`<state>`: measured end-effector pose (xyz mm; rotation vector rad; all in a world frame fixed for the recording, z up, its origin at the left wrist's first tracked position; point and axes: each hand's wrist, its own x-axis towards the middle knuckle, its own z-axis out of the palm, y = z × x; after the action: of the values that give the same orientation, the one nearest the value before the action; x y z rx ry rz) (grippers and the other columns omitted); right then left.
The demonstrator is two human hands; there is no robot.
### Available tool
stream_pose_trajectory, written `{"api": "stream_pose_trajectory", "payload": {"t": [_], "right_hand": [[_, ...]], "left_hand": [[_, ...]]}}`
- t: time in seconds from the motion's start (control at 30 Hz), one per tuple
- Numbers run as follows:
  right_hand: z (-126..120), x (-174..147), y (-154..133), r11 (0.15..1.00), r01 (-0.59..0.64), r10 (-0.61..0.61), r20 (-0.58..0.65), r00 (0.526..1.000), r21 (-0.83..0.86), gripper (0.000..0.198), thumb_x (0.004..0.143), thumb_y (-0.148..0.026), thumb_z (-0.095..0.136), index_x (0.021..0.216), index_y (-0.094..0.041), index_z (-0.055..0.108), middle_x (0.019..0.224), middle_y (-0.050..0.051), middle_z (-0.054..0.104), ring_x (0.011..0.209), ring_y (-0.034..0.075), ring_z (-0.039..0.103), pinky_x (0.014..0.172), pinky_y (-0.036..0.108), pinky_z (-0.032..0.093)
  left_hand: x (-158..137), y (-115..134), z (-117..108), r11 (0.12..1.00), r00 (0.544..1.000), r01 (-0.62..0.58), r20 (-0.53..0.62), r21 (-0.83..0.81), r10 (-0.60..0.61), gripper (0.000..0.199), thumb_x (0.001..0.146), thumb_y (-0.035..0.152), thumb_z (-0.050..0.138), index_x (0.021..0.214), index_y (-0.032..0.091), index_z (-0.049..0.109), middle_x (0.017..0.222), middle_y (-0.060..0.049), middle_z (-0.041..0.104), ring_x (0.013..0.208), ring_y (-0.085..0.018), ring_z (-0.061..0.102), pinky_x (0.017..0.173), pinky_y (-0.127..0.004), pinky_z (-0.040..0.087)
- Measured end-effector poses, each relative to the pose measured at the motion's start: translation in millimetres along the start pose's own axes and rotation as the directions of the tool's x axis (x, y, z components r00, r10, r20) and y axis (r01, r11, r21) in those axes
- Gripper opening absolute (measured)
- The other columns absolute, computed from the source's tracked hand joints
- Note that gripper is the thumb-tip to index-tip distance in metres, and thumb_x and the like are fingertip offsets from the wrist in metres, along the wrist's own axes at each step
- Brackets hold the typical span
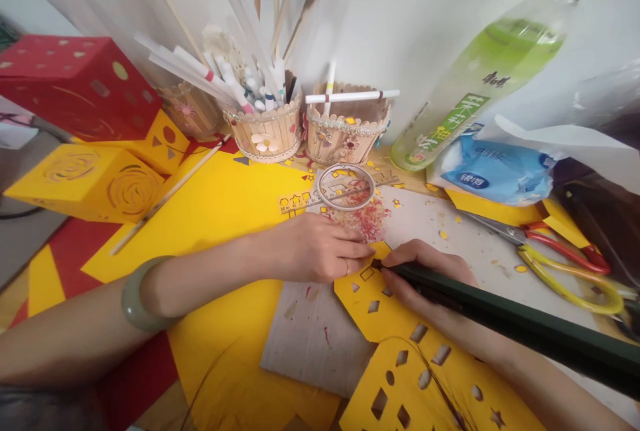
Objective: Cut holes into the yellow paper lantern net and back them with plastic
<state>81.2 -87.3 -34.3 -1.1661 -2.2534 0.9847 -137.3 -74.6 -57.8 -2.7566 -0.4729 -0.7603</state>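
Note:
My left hand (323, 248) lies on the upper edge of a yellow card (363, 314), fingers stretched out side by side, a ring on one. Pinched in my right hand (435, 268) is a long dark green pen-like tool (480, 298), its dark tip touching the card beside a drawn rectangle. Whether that tip is a blade or a point, I cannot tell. Several diamond, round and star holes are cut through the card, which bends toward me over a grey board (310, 338). Beyond my left hand are a clear stencil ruler (300, 201) and a tape roll (345, 206).
Behind stand two stick-covered cups of pens (265, 141) and markers (345, 134), and a green drink bottle (475, 84). Right are a blue tissue pack (495, 168) and scissors (555, 251). Left are a red box (90, 91), a yellow box (85, 181) and a thin stick (165, 201).

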Motion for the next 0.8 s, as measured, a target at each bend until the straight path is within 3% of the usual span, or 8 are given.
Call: {"api": "stream_pose_trajectory", "payload": {"t": [0.23, 0.47, 0.8], "right_hand": [[4.2, 0.9, -1.8, 1.0, -0.017, 0.017, -0.044, 0.999, 0.009, 0.005, 0.079, -0.021, 0.053, 0.074, -0.02, 0.054, 0.056, -0.004, 0.057, 0.047, 0.008, 0.049, 0.046, 0.019, 0.04], [2.1, -0.6, 4.0, 0.997, 0.073, -0.073, 0.029, 0.997, -0.008, 0.009, 0.076, -0.012, 0.05, 0.076, -0.02, 0.048, 0.059, -0.005, 0.055, 0.049, 0.007, 0.05, 0.047, 0.017, 0.039], [1.4, -1.9, 5.9, 0.998, 0.052, -0.054, 0.064, 0.996, 0.033, 0.01, 0.076, -0.012, 0.048, 0.072, -0.021, 0.043, 0.06, -0.004, 0.054, 0.052, 0.009, 0.048, 0.049, 0.019, 0.039]], "left_hand": [[0.4, 0.3, 0.7, 0.999, 1.0, -0.006, -0.008, 0.034, 0.007, 0.02, 0.087, 0.014, 0.051, 0.085, 0.021, 0.07, 0.099, 0.003, 0.071, 0.089, -0.011, 0.065, 0.069, -0.021, 0.053], [1.5, 1.1, -2.2, 0.998, 0.999, -0.033, -0.016, 0.052, 0.034, 0.019, 0.086, 0.014, 0.052, 0.087, 0.018, 0.07, 0.099, 0.001, 0.07, 0.087, -0.016, 0.065, 0.074, -0.028, 0.054], [0.8, 1.8, -2.2, 1.0, 1.0, -0.007, -0.028, 0.022, 0.008, 0.018, 0.086, 0.014, 0.052, 0.091, 0.016, 0.069, 0.099, 0.001, 0.071, 0.086, -0.016, 0.066, 0.075, -0.028, 0.055]]}}
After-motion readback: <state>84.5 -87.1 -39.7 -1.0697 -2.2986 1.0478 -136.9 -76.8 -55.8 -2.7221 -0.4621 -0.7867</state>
